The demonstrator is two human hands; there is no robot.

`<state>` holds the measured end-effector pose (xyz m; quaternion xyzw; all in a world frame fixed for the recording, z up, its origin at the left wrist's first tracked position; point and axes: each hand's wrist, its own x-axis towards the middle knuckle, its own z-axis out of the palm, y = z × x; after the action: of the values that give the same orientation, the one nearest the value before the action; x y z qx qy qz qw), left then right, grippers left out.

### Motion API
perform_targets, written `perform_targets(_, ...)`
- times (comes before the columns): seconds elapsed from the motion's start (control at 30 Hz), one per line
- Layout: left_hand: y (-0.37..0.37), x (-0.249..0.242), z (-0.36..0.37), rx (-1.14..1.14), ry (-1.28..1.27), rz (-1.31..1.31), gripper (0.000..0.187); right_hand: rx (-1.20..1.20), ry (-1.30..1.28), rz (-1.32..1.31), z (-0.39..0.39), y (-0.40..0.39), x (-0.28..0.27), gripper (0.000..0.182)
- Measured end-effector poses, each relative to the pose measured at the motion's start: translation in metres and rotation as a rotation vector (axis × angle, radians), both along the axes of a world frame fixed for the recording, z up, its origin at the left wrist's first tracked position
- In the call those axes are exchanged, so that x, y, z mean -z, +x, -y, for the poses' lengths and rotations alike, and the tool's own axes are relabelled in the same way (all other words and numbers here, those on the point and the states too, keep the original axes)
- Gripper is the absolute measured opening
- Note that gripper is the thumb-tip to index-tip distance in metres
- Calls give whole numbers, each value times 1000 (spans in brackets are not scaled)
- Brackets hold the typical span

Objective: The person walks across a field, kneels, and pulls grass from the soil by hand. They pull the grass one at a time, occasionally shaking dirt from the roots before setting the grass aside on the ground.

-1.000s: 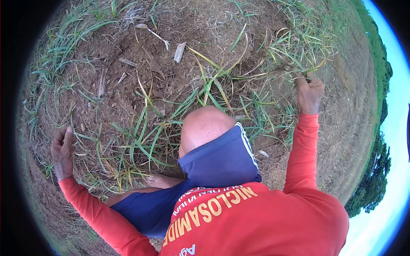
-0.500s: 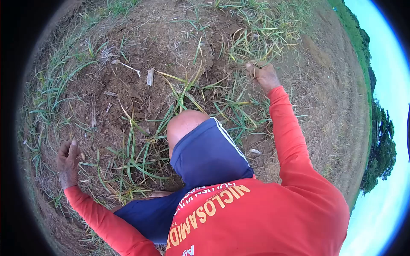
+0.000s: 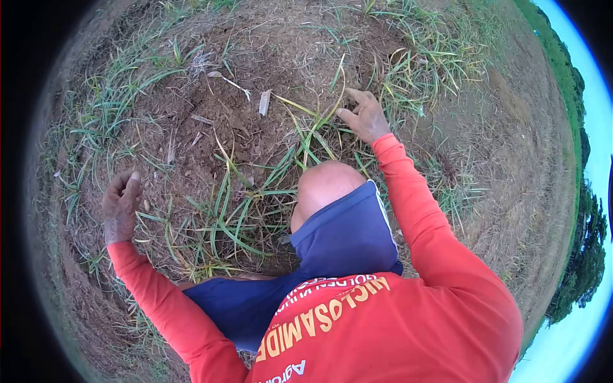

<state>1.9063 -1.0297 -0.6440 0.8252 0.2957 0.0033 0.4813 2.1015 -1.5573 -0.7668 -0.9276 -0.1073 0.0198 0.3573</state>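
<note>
Your right hand (image 3: 369,118) (one o'clock) appears at reach stage, grip parted beside grass (image 3: 317,117); pinching would require closure; left hand (image 3: 121,204) (nine o'clock): grip indeterminate.

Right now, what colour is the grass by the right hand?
Green, with some yellow in the grass; seen in the head view, the only one.
</note>
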Motion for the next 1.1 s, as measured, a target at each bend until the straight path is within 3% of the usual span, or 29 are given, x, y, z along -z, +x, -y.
perform_targets(0.1,-13,-16,7,-5,60,-50,36,17,-164,105,-42,23,13,51)
perform_targets(0.23,-39,-13,-9,-47,92,-32,36,-103,-597,-26,-22,31,31,42)
perform_targets(0.5,-30,-6,-10,-31,92,-41,38,-26,-150,43,-17,37,53,36)
perform_targets(0.63,-30,2,-25,1,96,-53,41,-60,-115,286,-22,39,69,28)
perform_targets(0.73,-29,0,-24,-5,111,-51,40,-62,-173,69,-24,45,65,30)
perform_targets(0.87,-34,-1,-21,-47,94,-6,38,13,-179,191,-36,35,62,30)
perform_targets(1.0,-33,-3,-23,-25,102,-48,40,-93,-236,271,-26,46,79,33)
perform_targets(1.1,-39,-1,-22,-45,117,-47,40,76,-31,291,-27,26,62,27)
